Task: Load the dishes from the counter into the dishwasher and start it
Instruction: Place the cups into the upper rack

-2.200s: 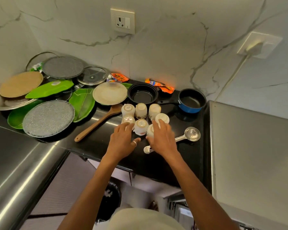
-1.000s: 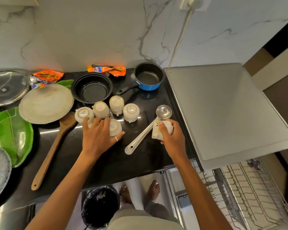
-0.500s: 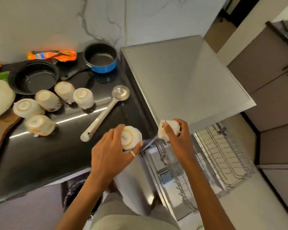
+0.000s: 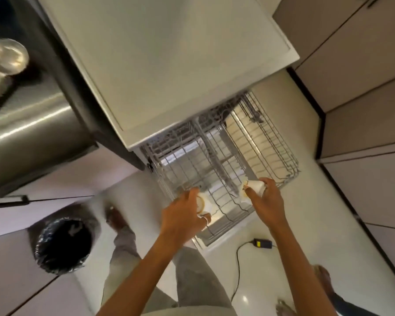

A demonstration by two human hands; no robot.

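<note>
One bin [image 4: 62,244] lined with a black bag and one small black adapter [image 4: 262,243] with its cable are seen nearest, on the floor. Two white cups are held, one in each hand. The first cup [image 4: 203,203] is gripped by the curled fingers of the left hand [image 4: 183,218] at the front left corner of the single pulled-out wire rack [image 4: 271,142]. The second cup [image 4: 252,188], tipped on its side, is clasped by the right hand [image 4: 268,201] over the rack's front edge. Whether either cup touches the wires cannot be told. Beyond, the rack is overhung by the dishwasher's white top [image 4: 169,65]. One ladle [image 4: 7,57] is seen on the counter [image 4: 32,124], toward its right edge.
</note>
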